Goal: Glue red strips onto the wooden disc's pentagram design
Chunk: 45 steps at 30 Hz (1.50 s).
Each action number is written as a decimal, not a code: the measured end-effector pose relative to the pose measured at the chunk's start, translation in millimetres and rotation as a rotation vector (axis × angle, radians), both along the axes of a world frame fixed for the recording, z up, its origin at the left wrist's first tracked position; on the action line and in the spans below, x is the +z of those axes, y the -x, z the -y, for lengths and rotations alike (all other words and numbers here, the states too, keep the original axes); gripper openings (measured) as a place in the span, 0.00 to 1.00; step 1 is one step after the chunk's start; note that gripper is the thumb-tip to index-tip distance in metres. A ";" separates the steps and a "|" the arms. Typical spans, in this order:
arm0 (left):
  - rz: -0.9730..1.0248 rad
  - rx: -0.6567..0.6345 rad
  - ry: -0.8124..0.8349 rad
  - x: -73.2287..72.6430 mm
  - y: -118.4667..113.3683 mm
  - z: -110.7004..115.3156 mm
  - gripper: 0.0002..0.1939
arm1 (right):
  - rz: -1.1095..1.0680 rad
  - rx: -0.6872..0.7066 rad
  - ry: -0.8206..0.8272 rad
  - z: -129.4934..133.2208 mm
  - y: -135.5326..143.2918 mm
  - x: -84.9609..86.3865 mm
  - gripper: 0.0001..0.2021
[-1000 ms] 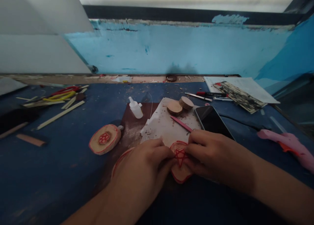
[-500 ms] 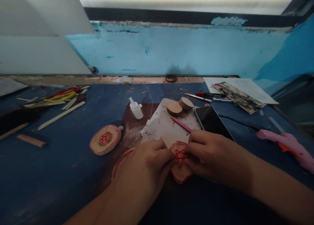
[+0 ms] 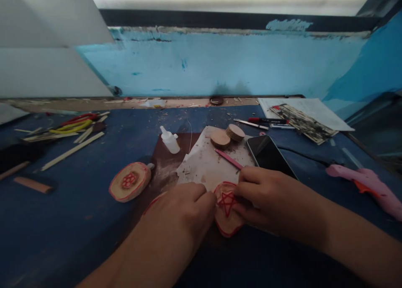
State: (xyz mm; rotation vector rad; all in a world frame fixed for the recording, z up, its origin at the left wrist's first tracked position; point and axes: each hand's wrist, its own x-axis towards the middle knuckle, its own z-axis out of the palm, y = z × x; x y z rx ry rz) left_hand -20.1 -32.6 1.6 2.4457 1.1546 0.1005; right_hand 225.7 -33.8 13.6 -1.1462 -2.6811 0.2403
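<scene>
In the head view a wood slice [image 3: 228, 227], rimmed in red and bearing a red star [image 3: 227, 203], lies between my hands. My right hand [image 3: 266, 196] grips its right side, with thumb and fingers closed beside the star. At the slice's left edge is my left hand [image 3: 188, 212], its fingers curled together; whatever they pinch is hidden. A second red-rimmed piece [image 3: 153, 204] shows partly from under my left hand. A pink pencil-like tool [image 3: 229, 158] points away from my right hand's knuckles; whether it touches them I cannot tell.
White paper [image 3: 204, 166] on a brown board [image 3: 160, 154] bears two plain wood slices [image 3: 220, 137]. Nearby are a white dropper bottle [image 3: 170, 141], a phone [image 3: 270, 154] and a red-patterned wood slice [image 3: 129, 182]. Pliers [image 3: 73, 126] and sticks lie left, a pink glue gun [image 3: 367, 183] right.
My left hand has drawn back slightly left from the star, its fingers more curled. My right hand stays on the slice. The whole view has shifted a little.
</scene>
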 end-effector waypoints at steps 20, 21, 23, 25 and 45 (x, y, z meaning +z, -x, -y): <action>-0.053 -0.188 -0.380 7.4 -8.1 11.3 0.13 | 0.010 -0.043 0.086 -0.2 3.1 5.5 0.06; -0.049 -0.191 -0.412 6.2 -9.1 10.5 0.13 | 0.012 -0.038 0.086 -0.6 3.7 6.3 0.06; -0.059 -0.182 -0.456 5.2 -11.3 8.5 0.13 | 0.015 -0.031 0.081 -1.1 4.5 6.8 0.06; -0.085 -0.176 -0.468 5.8 -13.7 6.5 0.12 | 0.020 -0.031 0.073 -1.1 4.3 6.2 0.06; -0.160 -0.170 -0.456 -1.3 -9.4 6.8 0.13 | 0.066 -0.021 0.071 -1.4 5.4 5.7 0.03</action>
